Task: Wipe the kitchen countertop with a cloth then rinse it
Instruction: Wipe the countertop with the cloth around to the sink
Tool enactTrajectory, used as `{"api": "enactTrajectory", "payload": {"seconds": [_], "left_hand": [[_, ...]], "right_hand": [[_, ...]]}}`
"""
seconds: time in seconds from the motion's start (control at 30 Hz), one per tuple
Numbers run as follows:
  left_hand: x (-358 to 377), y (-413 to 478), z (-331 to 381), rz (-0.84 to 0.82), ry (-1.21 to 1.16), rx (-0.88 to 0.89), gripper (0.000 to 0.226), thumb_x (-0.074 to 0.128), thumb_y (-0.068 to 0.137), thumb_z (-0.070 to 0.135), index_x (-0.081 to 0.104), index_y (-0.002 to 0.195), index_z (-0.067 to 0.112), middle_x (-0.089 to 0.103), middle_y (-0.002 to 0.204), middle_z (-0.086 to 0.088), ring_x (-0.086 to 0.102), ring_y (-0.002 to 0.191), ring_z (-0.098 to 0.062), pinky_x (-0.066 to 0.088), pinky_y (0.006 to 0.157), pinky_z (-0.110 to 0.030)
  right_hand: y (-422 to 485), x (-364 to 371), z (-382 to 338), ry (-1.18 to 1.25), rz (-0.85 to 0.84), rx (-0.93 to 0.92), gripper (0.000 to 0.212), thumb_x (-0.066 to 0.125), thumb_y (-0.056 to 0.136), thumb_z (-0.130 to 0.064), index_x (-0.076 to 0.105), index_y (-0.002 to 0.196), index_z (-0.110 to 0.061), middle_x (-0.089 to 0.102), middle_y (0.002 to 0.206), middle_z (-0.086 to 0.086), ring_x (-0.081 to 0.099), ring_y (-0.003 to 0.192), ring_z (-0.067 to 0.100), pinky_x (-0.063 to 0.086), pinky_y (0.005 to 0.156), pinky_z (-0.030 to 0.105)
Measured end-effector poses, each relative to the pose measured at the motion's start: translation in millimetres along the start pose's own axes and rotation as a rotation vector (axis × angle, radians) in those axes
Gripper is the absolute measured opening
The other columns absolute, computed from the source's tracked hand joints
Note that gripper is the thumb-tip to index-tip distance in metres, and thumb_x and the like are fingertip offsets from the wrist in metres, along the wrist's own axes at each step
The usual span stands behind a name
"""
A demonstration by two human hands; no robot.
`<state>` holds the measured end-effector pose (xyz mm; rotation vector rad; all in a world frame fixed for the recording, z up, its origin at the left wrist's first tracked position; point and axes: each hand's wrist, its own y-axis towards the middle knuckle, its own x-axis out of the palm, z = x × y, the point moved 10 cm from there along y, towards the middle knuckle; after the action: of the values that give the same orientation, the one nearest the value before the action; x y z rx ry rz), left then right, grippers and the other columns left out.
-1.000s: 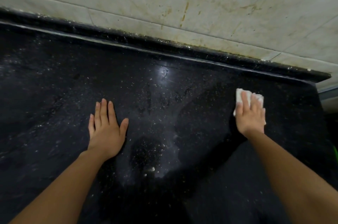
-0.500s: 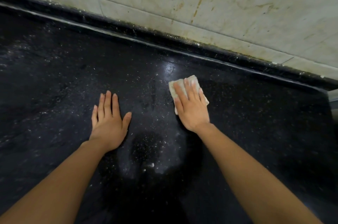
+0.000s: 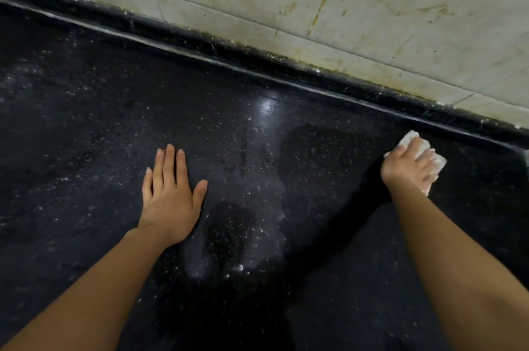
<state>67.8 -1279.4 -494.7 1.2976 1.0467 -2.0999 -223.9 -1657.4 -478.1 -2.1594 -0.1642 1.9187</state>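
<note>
The black speckled countertop (image 3: 86, 150) fills most of the head view, dusted with pale specks and wet smears in the middle. My right hand (image 3: 406, 168) presses a small white cloth (image 3: 423, 147) flat on the counter at the far right, close to the raised back ledge; the cloth shows above and to the right of my fingers. My left hand (image 3: 169, 196) lies flat on the counter left of centre, fingers together and extended, holding nothing.
A black raised ledge (image 3: 257, 64) runs along the back of the counter under a stained pale tiled wall (image 3: 372, 6). A bright glare spot (image 3: 266, 107) sits on the wet surface. The counter's right end (image 3: 525, 156) lies just beyond the cloth.
My right hand slid the cloth from the counter's middle back to the far right near the ledge. My left hand stayed planted in place.
</note>
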Motion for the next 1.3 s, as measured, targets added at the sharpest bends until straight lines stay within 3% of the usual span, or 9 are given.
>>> {"api": "enactTrajectory", "payload": {"seconds": [0.1,0.3,0.43,0.53,0.63,0.7,0.93,1.2,1.3], "left_hand": [[0,0,0,0.009,0.021,-0.003,0.072,0.009,0.094,0.051,-0.015,0.148,0.01,-0.024,0.156,-0.005,-0.03,0.139,-0.015,-0.017,0.113,-0.036],[2,0,0,-0.014,0.04,-0.009,0.072,0.005,0.093,0.051,-0.018,0.147,0.01,-0.027,0.154,-0.005,-0.032,0.137,-0.015,-0.018,0.113,-0.036],[1,0,0,-0.036,0.036,-0.013,0.072,0.008,0.095,0.051,-0.019,0.147,0.01,-0.028,0.154,-0.004,-0.033,0.137,-0.013,-0.018,0.112,-0.036],[1,-1,0,-0.045,0.022,-0.011,0.071,0.01,0.096,0.05,-0.019,0.147,0.01,-0.029,0.154,-0.003,-0.033,0.137,-0.013,-0.018,0.113,-0.036],[-1,-1,1,-0.033,0.01,-0.003,0.071,0.011,0.096,0.05,-0.018,0.147,0.011,-0.028,0.154,-0.003,-0.035,0.135,-0.01,-0.019,0.112,-0.035],[-1,-1,1,-0.032,0.016,-0.004,0.071,0.01,0.096,0.05,-0.019,0.147,0.011,-0.029,0.154,-0.003,-0.036,0.133,-0.009,-0.019,0.111,-0.034],[-2,-1,2,-0.018,0.019,0.001,0.073,0.005,0.092,0.052,-0.02,0.145,0.009,-0.034,0.148,-0.001,-0.035,0.135,-0.014,-0.019,0.111,-0.035],[1,0,-1,0.002,0.045,0.018,0.08,-0.013,0.083,0.063,-0.023,0.14,0.008,-0.033,0.146,-0.002,-0.033,0.136,-0.016,-0.019,0.11,-0.035],[0,0,1,-0.022,0.03,0.007,0.076,-0.004,0.088,0.058,-0.022,0.144,0.009,-0.036,0.144,-0.002,-0.035,0.135,-0.016,-0.019,0.11,-0.036]], "right_hand": [[-8,7,-41,-0.057,-0.031,-0.016,0.064,0.03,0.101,-0.038,-0.001,0.154,-0.019,-0.008,0.161,0.01,-0.01,0.147,0.029,-0.003,0.118,0.048],[-76,41,-135,-0.098,-0.055,-0.439,0.057,0.02,0.103,-0.036,-0.003,0.154,-0.025,-0.007,0.161,0.01,-0.008,0.148,0.027,-0.005,0.117,0.045],[-129,53,-156,-0.058,-0.145,-0.843,0.051,0.019,0.103,-0.043,0.011,0.153,-0.034,0.0,0.162,0.004,-0.007,0.148,0.018,-0.008,0.118,0.036],[-134,43,-138,-0.126,-0.19,-1.088,0.055,0.026,0.098,-0.052,0.027,0.15,-0.032,0.015,0.16,0.003,0.007,0.148,0.017,-0.004,0.115,0.025],[-62,31,-89,-0.223,-0.073,-0.899,0.06,0.025,0.093,-0.059,0.033,0.147,-0.033,0.022,0.158,0.006,0.019,0.145,0.027,0.009,0.114,0.031],[-14,19,-52,-0.292,-0.021,-0.636,0.065,0.013,0.091,-0.061,0.026,0.149,-0.034,0.009,0.161,0.005,0.008,0.146,0.027,0.012,0.115,0.043],[5,7,-54,0.01,0.005,0.015,0.058,0.013,0.102,-0.043,-0.001,0.154,-0.021,-0.008,0.161,0.011,-0.011,0.147,0.03,-0.006,0.118,0.046],[-74,48,-177,0.095,-0.086,-0.199,0.063,0.019,0.102,-0.035,-0.007,0.153,-0.009,-0.012,0.16,0.011,-0.015,0.146,0.027,-0.011,0.117,0.043],[-109,60,-208,0.03,-0.134,-0.474,0.059,0.015,0.102,-0.039,-0.007,0.153,-0.017,-0.013,0.16,0.01,-0.016,0.146,0.026,-0.012,0.116,0.043]]}}
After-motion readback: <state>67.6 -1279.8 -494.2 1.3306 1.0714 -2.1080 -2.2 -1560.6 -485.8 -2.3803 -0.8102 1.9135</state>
